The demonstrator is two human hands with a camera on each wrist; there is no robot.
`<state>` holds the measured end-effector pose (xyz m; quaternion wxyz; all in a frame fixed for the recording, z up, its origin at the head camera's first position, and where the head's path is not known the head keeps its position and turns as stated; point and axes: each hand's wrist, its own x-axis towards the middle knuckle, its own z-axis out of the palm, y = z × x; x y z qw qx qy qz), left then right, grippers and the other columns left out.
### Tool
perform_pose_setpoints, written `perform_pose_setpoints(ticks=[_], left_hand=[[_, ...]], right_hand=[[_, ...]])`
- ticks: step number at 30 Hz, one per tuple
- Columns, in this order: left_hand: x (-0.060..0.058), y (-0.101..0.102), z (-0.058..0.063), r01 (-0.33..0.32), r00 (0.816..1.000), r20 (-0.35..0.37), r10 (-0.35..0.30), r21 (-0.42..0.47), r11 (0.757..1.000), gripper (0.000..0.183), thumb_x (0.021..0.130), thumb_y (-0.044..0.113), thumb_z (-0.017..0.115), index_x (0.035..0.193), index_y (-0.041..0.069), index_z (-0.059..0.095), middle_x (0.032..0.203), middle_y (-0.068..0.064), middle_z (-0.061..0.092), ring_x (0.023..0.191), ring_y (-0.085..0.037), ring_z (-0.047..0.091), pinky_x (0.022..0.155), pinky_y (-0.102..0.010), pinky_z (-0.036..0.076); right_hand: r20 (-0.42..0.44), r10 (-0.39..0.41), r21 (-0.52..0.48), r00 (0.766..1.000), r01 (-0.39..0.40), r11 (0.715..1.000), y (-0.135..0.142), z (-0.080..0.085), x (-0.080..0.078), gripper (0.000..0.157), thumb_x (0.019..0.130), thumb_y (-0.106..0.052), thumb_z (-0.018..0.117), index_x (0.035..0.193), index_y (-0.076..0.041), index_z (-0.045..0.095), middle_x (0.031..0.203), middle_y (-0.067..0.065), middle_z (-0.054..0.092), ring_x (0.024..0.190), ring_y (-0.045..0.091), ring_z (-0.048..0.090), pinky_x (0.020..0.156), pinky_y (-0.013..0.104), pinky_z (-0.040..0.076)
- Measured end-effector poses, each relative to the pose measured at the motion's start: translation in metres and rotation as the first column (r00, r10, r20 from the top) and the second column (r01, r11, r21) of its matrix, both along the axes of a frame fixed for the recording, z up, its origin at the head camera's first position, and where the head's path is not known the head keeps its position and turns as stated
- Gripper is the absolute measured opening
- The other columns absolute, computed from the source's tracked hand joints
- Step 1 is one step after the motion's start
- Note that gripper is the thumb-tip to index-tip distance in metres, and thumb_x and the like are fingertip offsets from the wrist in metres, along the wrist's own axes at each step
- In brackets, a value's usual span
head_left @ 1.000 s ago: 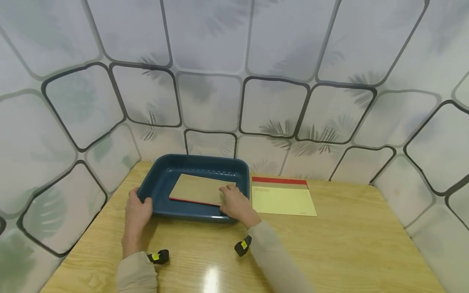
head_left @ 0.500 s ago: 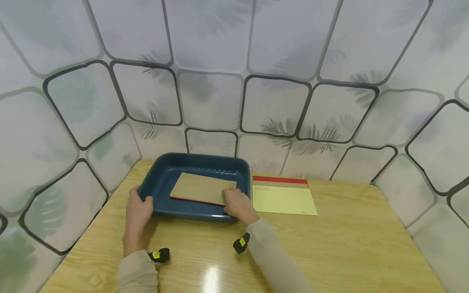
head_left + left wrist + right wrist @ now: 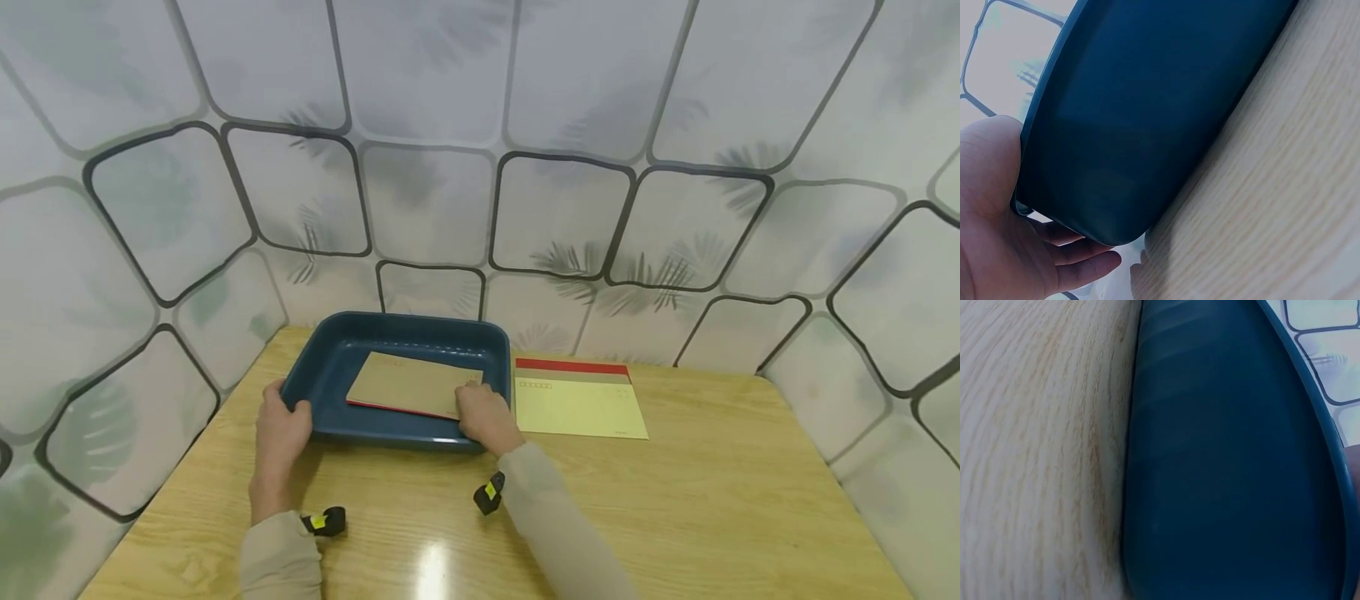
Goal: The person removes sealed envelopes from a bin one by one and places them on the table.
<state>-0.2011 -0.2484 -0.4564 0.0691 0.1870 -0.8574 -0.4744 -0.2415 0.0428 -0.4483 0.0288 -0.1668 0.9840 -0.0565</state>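
Note:
A dark blue rectangular tray point(image 3: 405, 327) stands on the wooden table near the back wall. My left hand point(image 3: 281, 429) grips its left front corner; in the left wrist view, that hand point(image 3: 1010, 212) has its thumb at the rim and its fingers around the outer wall. Inside the tray lies a brown envelope point(image 3: 412, 383), with a red edge showing beneath it. My right hand point(image 3: 491, 417) reaches over the front wall and pinches the brown envelope at its right end, the fingertips partly hidden. Only a sliver of the right hand point(image 3: 1354, 462) shows in the right wrist view.
Right of the tray, a yellow envelope point(image 3: 581, 410) overlaps a brown one point(image 3: 573, 376) and a red one point(image 3: 573, 367), flat on the table point(image 3: 712, 483). A patterned wall point(image 3: 427, 208) closes off the back and both sides.
The right hand has shifted slightly right along the brown envelope, and its fingers have curled in at the envelope's end. The left hand and the tray stay put.

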Motion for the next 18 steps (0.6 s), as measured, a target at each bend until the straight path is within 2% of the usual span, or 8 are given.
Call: perform_pose_setpoints(ticks=[12, 18], left_hand=[[0.0029, 0.0001, -0.0006, -0.006, 1.0, -0.001, 0.006, 0.001, 1.0, 0.063, 0.096, 0.014, 0.038, 0.153, -0.004, 0.018, 0.147, -0.039, 0.032, 0.135, -0.052, 0.034, 0.11, -0.062, 0.028], [0.0028, 0.0009, -0.0005, 0.0, 1.0, 0.004, -0.001, 0.012, 1.0, 0.064, 0.096, 0.014, 0.037, 0.154, -0.003, 0.017, 0.149, -0.038, 0.03, 0.136, -0.051, 0.033, 0.11, -0.062, 0.028]], right_hand=[[-0.031, 0.02, 0.049, 0.999, -0.018, 0.999, -0.002, -0.0057, -0.0002, 0.009, 0.091, -0.008, 0.064, 0.093, -0.008, 0.072, 0.094, 0.009, 0.067, 0.092, 0.028, 0.064, 0.075, 0.042, 0.056], [-0.061, 0.033, 0.044, 0.998, -0.03, 0.999, 0.0001, -0.005, -0.0004, 0.015, 0.094, -0.01, 0.06, 0.086, -0.007, 0.072, 0.086, 0.009, 0.066, 0.084, 0.026, 0.064, 0.067, 0.04, 0.057]])
